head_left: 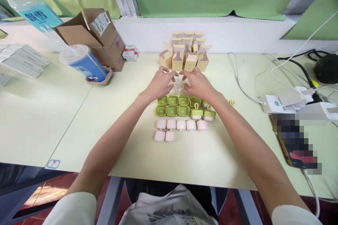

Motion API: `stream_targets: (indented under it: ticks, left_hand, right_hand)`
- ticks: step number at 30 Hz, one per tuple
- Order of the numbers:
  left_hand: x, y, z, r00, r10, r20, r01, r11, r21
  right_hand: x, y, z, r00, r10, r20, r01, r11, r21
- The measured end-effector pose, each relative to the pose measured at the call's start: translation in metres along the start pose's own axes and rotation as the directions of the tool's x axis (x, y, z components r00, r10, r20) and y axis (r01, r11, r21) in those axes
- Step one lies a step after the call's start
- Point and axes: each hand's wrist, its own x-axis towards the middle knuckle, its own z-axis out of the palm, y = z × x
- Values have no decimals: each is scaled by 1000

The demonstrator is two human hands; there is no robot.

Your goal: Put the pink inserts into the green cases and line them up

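Note:
My left hand (163,81) and my right hand (197,81) reach over a group of clear plastic pieces (181,88). Both have curved fingers, with thumb and forefinger apart. Their fingertips are at the clear pieces, and contact is hard to make out. Nearer to me lie rows of open green containers (172,110). At the right end of these rows, a green-topped container (196,113) with a cream loop has a pale pink lower part. Closest to me are several pale pink rounded pieces (181,125). My right forearm partly hides the rows' right end.
Small open cardboard boxes (184,59) stand behind my hands. At left are a larger carton (107,42), a blue cup (88,66) and a bottle (39,15). Small yellow loops (231,102) lie right of my forearm. A power strip (287,103), cables and a phone (293,144) occupy the right.

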Motion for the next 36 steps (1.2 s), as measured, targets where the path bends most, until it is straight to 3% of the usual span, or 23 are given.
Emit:
stream_targets:
  ticks: [11, 16, 18, 20, 23, 27, 31, 36]
  left_hand:
    - [0, 11, 7, 999, -39, 30, 37, 998, 53]
    - [0, 7, -1, 1000, -30, -2, 30, 999, 43]
    - [-1, 1, -11, 998, -44, -43, 46, 997, 57]
    - [-4, -6, -21, 991, -103, -82, 111, 989, 99]
    - [-8, -15, -33, 953, -289, -95, 300, 946, 123]
    - [-11, -18, -40, 866, -500, 0, 500, 864, 54]
    - [-12, -11, -44, 803, -573, 164, 588, 807, -55]
    - [-11, -4, -46, 794, -572, 205, 593, 804, -53]
  right_hand:
    - [0, 1, 12, 998, -57, 17, 57, 998, 17]
    - [-5, 19, -18, 995, -57, -85, 69, 986, 150]
    - [-12, 34, -36, 990, 14, -139, 7, 989, 149]
    - [-22, 49, -49, 989, 112, -92, -103, 990, 92]
    - [-35, 64, -52, 975, 216, 49, -215, 976, -22]
    - [-36, 69, -39, 963, 232, 138, -225, 972, -64]
    - [-31, 68, -32, 970, 195, 147, -189, 981, -51]
    - [-30, 73, -29, 977, 161, 139, -151, 986, -76]
